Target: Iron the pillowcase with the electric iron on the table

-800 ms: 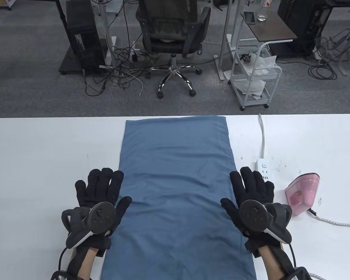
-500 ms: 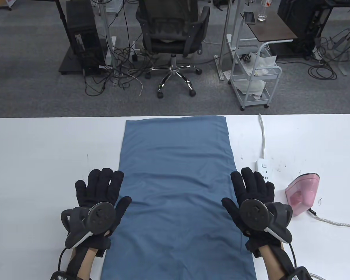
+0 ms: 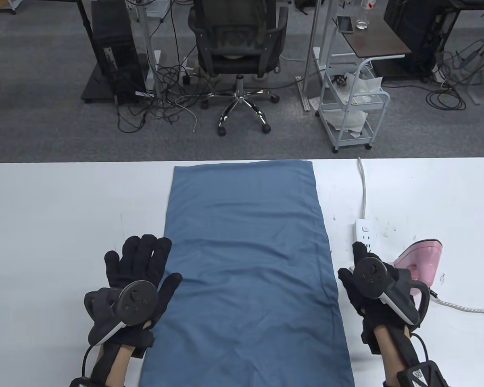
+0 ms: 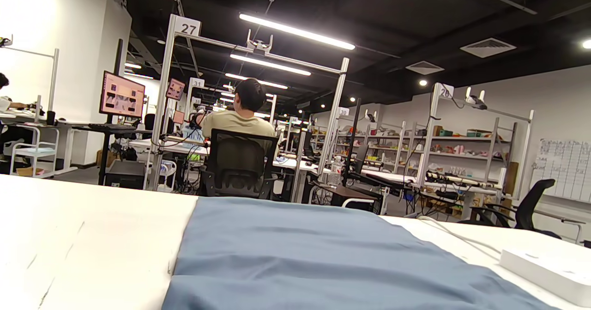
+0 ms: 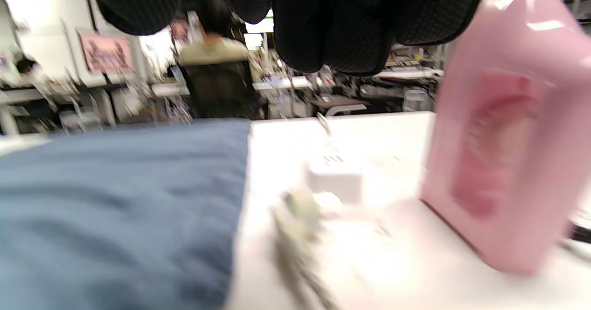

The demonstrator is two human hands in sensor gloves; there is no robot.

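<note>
your left hand (image 3: 139,264) lies flat with fingers spread at the left edge of the pillowcase (image 3: 246,258), thumb reaching onto the blue cloth, the other fingers mostly on the white table (image 3: 56,225). the pillowcase lies smooth along the middle of the table, running from the far edge to the near edge.

your right hand (image 3: 367,282) is off the cloth, just right of its edge and just beside the iron (image 3: 421,264). the tracker (image 3: 371,274) hides most of it from above; the thumb sticks out toward the pillowcase. in the right wrist view the fingers (image 5: 323,28) hang in from the top, apart from the iron (image 5: 512,130) and holding nothing; that view is blurred, so you cannot tell how far they are curled.

the iron stands upright on its heel, its cord (image 3: 464,307) trailing off to the right. the power strip (image 3: 365,234) lies just beyond your right hand, between cloth and iron, its cable (image 3: 363,185) running to the far edge.
</note>
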